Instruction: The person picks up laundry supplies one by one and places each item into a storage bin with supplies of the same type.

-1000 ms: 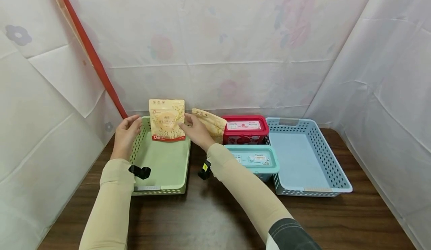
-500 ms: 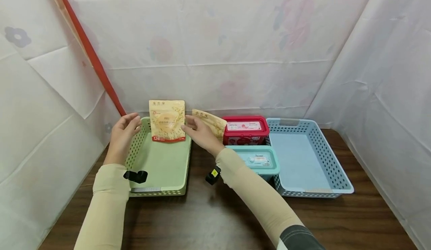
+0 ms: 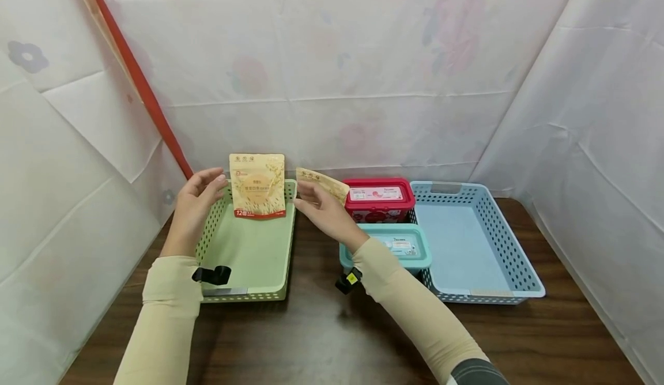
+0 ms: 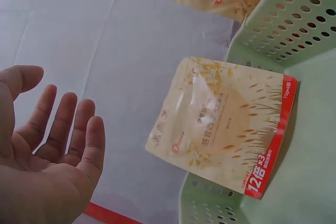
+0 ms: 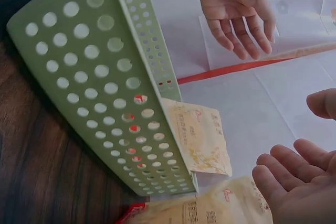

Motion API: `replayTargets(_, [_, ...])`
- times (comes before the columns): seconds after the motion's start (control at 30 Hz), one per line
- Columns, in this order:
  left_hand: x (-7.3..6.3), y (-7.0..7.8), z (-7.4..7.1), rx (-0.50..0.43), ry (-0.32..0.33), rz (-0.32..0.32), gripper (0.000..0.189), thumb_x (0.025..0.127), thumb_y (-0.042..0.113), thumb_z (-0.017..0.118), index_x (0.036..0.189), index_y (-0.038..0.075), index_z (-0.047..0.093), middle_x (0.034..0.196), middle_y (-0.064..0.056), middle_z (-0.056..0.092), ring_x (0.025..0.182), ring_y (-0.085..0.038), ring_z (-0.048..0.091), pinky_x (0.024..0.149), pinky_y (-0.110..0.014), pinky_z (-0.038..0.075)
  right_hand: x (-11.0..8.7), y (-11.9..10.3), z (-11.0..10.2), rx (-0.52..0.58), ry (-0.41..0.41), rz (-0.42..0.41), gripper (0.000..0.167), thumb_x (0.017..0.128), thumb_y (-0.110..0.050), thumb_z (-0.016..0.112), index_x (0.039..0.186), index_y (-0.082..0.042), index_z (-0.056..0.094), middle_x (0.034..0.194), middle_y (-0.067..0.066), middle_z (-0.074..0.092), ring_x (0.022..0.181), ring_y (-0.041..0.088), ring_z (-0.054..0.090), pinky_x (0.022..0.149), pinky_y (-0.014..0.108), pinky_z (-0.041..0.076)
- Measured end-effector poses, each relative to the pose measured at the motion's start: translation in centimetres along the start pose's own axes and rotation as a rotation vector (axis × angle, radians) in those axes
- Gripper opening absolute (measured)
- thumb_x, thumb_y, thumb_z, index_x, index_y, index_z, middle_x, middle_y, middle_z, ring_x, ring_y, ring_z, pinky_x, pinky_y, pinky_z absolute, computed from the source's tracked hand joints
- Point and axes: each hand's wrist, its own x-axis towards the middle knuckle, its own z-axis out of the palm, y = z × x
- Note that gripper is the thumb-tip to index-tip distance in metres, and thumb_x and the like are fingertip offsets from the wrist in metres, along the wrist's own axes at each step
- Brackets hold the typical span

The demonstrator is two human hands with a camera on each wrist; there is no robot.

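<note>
A yellow pouch with a red bottom band (image 3: 257, 186) stands inside the green basket (image 3: 244, 290), leaning on its back wall. To its left my left hand (image 3: 193, 206) hovers over the basket's left rim, fingers loosely bent and holding nothing; the left wrist view shows its palm (image 4: 58, 156) apart from the pouch. My right hand (image 3: 328, 212) is right of the basket, in front of a second yellow pouch (image 3: 332, 187) that leans behind it. The right wrist view shows the right fingers (image 5: 289, 169) relaxed, with nothing between them. Part of the second pouch is hidden by that hand.
A red lidded box (image 3: 380, 200) stands right of the second pouch, with a teal lidded box (image 3: 396, 246) in front. Farther right is a blue basket (image 3: 467, 246). All stand on a dark wooden table (image 3: 321, 333), with white sheeting (image 3: 332, 74) behind.
My right hand has drawn away to the right from the pouch in the green basket. My left hand has shifted slightly. The pouches stay in place.
</note>
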Motion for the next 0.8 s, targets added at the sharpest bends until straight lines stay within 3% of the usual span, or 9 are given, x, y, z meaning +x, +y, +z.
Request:
replayTargets(0.13, [0.0, 0.2, 0.3, -0.002, -0.015, 0.013, 0.052, 0.099, 0.041, 0.063, 0.142, 0.014, 0.053, 0.139, -0.008, 0.049, 0.124, -0.022, 0.05, 0.092, -0.016, 0.047, -0.4, 0.3, -0.3, -0.007, 0.006, -0.025, 0.059, 0.102, -0.039, 0.06, 0.153, -0.015, 0.042, 0.148, 0.002, 0.05, 0.134, 0.014, 0.047, 0.109, 0.033, 0.041])
replayTargets(0.43, [0.3, 0.0, 1.2, -0.017, -0.067, 0.035, 0.046, 0.099, 0.04, 0.064, 0.136, 0.013, 0.058, 0.133, -0.006, 0.053, 0.117, -0.017, 0.054, 0.089, -0.016, 0.049, -1.2, 0.4, -1.5, 0.02, 0.027, -0.041, 0.058, 0.101, -0.033, 0.062, 0.15, -0.009, 0.044, 0.146, 0.01, 0.051, 0.13, 0.019, 0.051, 0.107, 0.037, 0.044])
replayTargets(0.7, [0.7, 0.0, 2.5, 0.056, -0.114, 0.025, 0.046, 0.1, 0.044, 0.059, 0.136, 0.014, 0.057, 0.138, -0.008, 0.052, 0.119, -0.017, 0.055, 0.105, -0.039, 0.046, -2.2, 0.3, -2.9, -0.039, 0.049, -0.025, 0.057, 0.102, -0.037, 0.061, 0.15, -0.01, 0.045, 0.14, 0.004, 0.055, 0.126, 0.017, 0.053, 0.106, 0.039, 0.044])
replayTargets(0.8, [0.8, 0.0, 3.0, 0.052, -0.139, 0.029, 0.044, 0.102, 0.041, 0.058, 0.136, 0.013, 0.057, 0.139, -0.01, 0.051, 0.118, -0.014, 0.054, 0.105, -0.039, 0.045, -2.6, 0.3, -3.6, -0.057, 0.06, -0.027, 0.056, 0.102, -0.036, 0.061, 0.149, -0.01, 0.046, 0.136, 0.003, 0.058, 0.123, 0.017, 0.055, 0.106, 0.039, 0.045])
